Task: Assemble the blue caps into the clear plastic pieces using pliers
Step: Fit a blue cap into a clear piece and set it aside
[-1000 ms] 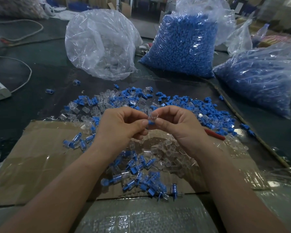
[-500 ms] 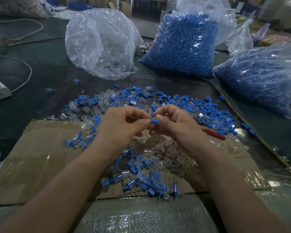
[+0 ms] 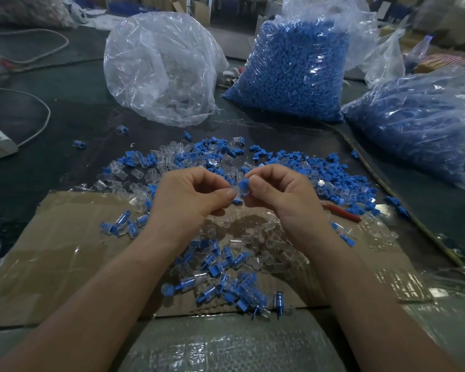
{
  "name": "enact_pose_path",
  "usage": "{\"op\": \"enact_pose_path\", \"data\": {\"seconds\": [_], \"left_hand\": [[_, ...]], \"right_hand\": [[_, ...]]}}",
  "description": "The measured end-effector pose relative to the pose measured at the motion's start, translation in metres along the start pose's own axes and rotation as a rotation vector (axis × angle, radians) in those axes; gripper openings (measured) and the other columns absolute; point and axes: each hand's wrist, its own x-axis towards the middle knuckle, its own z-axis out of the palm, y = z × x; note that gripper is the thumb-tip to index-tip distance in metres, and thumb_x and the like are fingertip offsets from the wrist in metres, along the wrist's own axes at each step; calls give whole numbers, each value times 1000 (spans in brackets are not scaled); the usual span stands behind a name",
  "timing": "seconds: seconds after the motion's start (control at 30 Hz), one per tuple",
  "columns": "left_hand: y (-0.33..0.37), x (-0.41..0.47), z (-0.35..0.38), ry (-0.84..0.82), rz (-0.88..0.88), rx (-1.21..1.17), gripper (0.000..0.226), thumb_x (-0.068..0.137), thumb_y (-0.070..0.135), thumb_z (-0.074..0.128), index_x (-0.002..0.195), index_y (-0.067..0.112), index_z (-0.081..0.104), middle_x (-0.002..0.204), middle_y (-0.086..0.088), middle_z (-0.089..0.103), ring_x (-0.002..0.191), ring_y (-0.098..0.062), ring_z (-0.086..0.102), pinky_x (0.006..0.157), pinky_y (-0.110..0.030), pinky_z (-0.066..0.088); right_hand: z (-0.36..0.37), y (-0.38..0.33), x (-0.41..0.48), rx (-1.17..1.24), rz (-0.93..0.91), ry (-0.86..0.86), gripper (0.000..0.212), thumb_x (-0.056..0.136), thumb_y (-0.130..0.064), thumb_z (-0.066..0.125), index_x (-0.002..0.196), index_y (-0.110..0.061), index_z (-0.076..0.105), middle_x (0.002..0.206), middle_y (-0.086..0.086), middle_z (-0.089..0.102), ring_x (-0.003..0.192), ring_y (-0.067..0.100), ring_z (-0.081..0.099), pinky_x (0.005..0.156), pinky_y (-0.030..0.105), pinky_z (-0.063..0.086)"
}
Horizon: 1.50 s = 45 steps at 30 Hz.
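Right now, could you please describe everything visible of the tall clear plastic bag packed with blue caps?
The tall clear plastic bag of blue caps stands upright on the dark table, beyond the loose pile of parts. Its thin, wrinkled, glossy film is packed nearly full of small blue pieces, with slack empty film rising above. A crumpled, nearly empty clear bag sits apart to its left; a lower bag of blue pieces lies at its right, seemingly meeting its base.

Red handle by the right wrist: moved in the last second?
No. The red handle lies where it did, beside the right hand, in the same spot and at the same angle against the cardboard.
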Motion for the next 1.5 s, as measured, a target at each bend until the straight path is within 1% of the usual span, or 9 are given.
{"op": "enact_pose_path", "data": {"seconds": [0.17, 0.27, 0.4, 0.67, 0.9, 1.07, 1.2, 1.3, 1.5], "left_hand": [[-1, 0, 0, 15, -1, -37, 23, 76, -4, 66, 78, 19, 64, 59, 4, 66, 57, -9, 65, 54, -16, 52], [0, 0, -1, 2, 0, -56, 22, 78, -7, 63, 72, 15, 65, 58, 1, 66, 55, -9, 64, 53, -15, 51], [-1, 1, 0, 12, -26, -76, 18, 79, -7, 63, 72, 10, 63, 61, -2, 64, 55, -11, 65, 52, -16, 51], [-1, 0, 0, 13, 16, 59, 26, 72, -6, 70, 72, 19, 64, 66, 0, 67, 58, -8, 65, 55, -15, 52], [2, -2, 2, -9, 12, 71, 26, 72, -5, 70, 73, 21, 67, 67, -1, 68, 58, -7, 65, 56, -14, 52], [2, -2, 0, -44, -2, 5, 25, 76, -5, 65, 76, 19, 66, 66, 1, 70, 61, -8, 67, 57, -14, 51], [3, -1, -2, -75, -18, -64, 24, 77, -10, 61, 76, 14, 65, 61, 1, 69, 58, -8, 66, 56, -14, 51], [3, -1, -2, -83, -11, -72, 24, 77, -11, 62, 75, 13, 65, 61, 2, 69, 57, -8, 65, 56, -14, 51], [3, -2, 0, -73, -19, -47, 19, 73, -5, 67, 74, 13, 64, 61, 3, 66, 56, -7, 64, 55, -14, 50]], "right_hand": [[-2, 0, 2, 75, 12, 64, 19, 92, -3, 46, 91, -15, 61, 71, -2, 68, 68, 12, 66, 64, 23, 53], [-3, -2, 1, -8, -21, 28, 26, 90, -2, 50, 92, -23, 66, 70, -6, 65, 69, 7, 63, 68, 20, 52], [0, -4, -1, -71, -39, 10, 26, 81, 4, 60, 88, -20, 65, 66, -12, 62, 66, 5, 63, 65, 20, 53], [8, -2, -5, -296, -143, 92, 30, 74, 3, 69, 75, -24, 58, 68, -3, 62, 62, 14, 61, 61, 29, 56], [8, 1, -5, -389, -186, 85, 33, 73, -3, 73, 74, -30, 55, 67, -5, 61, 61, 11, 61, 58, 25, 55], [8, 1, -4, -388, -184, 66, 30, 71, -14, 76, 80, -33, 55, 71, -8, 63, 65, 2, 61, 62, 15, 51], [5, 0, -3, -234, -43, -67, 30, 75, -16, 70, 96, -35, 60, 94, -8, 66, 85, 4, 65, 73, 17, 52], [6, -3, -3, -129, -29, -143, 25, 70, -19, 66, 92, -30, 65, 85, -6, 70, 80, 9, 67, 70, 19, 53], [6, -4, -4, -79, -33, -142, 25, 64, -21, 66, 89, -22, 66, 74, -9, 71, 70, 9, 68, 64, 17, 53]]}}
